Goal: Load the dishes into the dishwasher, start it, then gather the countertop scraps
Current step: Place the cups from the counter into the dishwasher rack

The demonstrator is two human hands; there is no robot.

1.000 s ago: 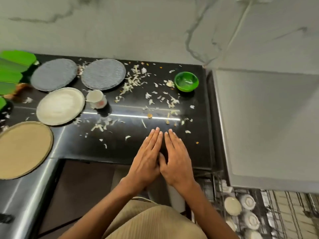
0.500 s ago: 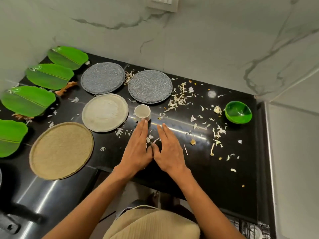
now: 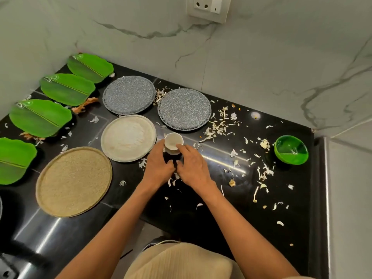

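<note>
Head view: my left hand [image 3: 159, 166] and right hand [image 3: 193, 168] moved from flat on bare surface [image 3: 231, 208] up to white cup [image 3: 173, 142], fingers now cupping it beside cream plate [image 3: 128, 137]. Dish pickup starting; scraps [image 3: 217, 125] right of cup untouched.

White marble-look wall [image 3: 261, 63] with grey veining is running behind the counter and wrapping round the left corner. A white socket plate [image 3: 208, 8] is sitting high on the back wall, its top cut off by the frame edge. Glossy black stone countertop [image 3: 251, 214] is forming an L, one leg going toward the lower left. Overhead light is reflecting as bright streaks on the polished surface. A pale grey panel [image 3: 350, 198] is standing flush against the counter's right end. Dim floor [image 3: 141, 234] is showing just below the counter's front edge.
</note>
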